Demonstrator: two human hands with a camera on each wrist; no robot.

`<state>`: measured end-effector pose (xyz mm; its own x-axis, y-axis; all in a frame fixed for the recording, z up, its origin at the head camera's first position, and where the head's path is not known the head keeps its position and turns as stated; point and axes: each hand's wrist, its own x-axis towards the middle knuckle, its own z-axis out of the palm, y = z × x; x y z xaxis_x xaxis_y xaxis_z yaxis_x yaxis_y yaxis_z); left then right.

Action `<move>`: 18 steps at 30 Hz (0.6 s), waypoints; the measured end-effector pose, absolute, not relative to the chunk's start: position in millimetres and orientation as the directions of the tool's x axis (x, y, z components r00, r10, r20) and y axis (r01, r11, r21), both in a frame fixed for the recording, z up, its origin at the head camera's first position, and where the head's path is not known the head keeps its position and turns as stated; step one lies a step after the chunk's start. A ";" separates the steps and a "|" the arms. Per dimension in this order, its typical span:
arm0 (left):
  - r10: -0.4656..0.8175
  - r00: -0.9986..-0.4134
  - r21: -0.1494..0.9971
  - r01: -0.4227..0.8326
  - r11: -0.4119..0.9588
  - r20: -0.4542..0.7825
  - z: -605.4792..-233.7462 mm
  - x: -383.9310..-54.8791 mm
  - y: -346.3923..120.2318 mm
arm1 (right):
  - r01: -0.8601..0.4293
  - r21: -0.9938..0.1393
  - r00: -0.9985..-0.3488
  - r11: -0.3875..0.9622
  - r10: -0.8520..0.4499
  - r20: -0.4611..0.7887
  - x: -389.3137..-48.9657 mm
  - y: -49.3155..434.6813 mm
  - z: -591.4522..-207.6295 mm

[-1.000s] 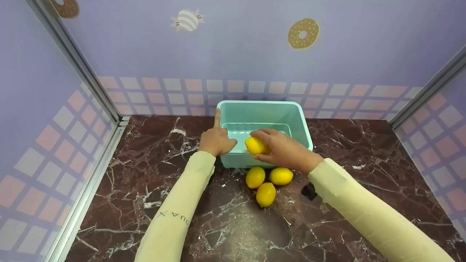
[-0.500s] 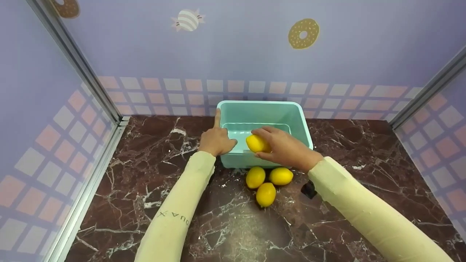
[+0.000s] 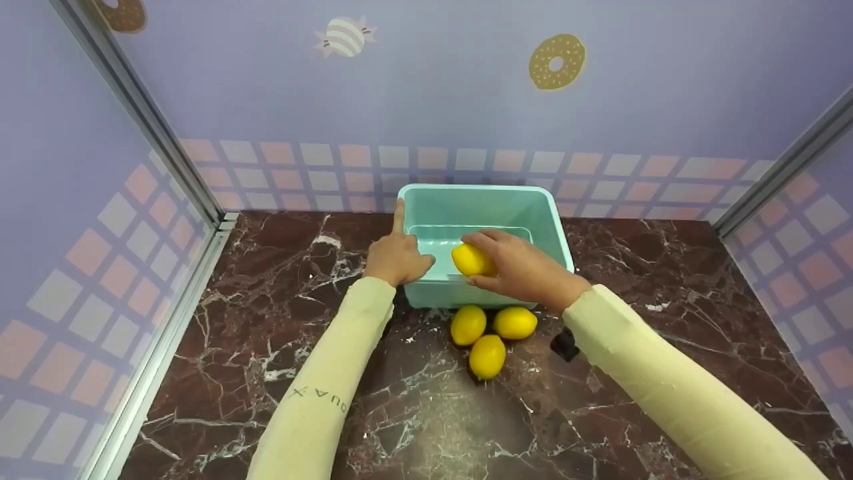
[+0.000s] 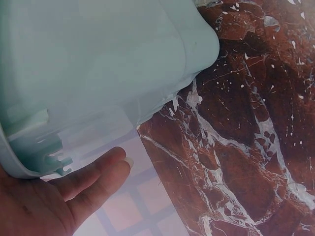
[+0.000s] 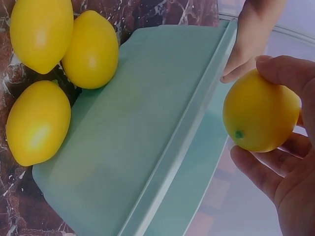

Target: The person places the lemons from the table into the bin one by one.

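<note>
A pale green plastic bin stands against the back wall. At its left rim is my left hand, index finger pointing forward along the edge and thumb over the inner side. The left wrist view shows two fingers of that hand below the rim, outside the bin wall. My right hand grips a yellow lemon above the front part of the bin. In the right wrist view, thumb and fingers pinch this lemon, its green stem end showing. The palm hides part of the bin's front rim.
Directly before the bin, three more lemons lie clustered on the dark red marbled tabletop: a left one, a right one and a front one. Purple walls enclose the back and sides. A small black object shows beside the right sleeve.
My right hand has shifted very slightly back and to the right with the lemon. The left hand, the bin and the three lemons on the table stay put.
</note>
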<state>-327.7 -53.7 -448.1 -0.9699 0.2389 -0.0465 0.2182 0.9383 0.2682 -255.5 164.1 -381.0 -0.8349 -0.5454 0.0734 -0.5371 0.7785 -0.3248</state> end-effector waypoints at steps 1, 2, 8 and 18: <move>0.239 -0.970 0.264 0.220 0.939 -0.044 -448.0 -327.7 -53.5 | -0.535 -0.325 -0.837 0.780 -0.542 0.075 -256.1 164.6 -381.3; 0.240 -0.970 0.260 0.221 0.940 -0.041 -448.1 -327.8 -53.3 | -0.531 -0.324 -0.840 0.783 -0.538 0.075 -256.8 165.2 -381.6; 0.239 -0.970 0.263 0.223 0.939 -0.034 -448.8 -327.5 -53.2 | -0.523 -0.325 -0.844 0.788 -0.531 0.073 -259.9 166.9 -382.6; 0.235 -0.971 0.276 0.212 0.937 -0.052 -448.8 -328.5 -53.0 | -0.513 -0.317 -0.852 0.798 -0.519 0.072 -264.0 170.1 -382.6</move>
<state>-328.5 -53.0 -448.8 -0.9705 0.2352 -0.0522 0.2124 0.9374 0.2760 -264.0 170.1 -382.6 -0.8515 -0.5193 0.0724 -0.5134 0.7976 -0.3168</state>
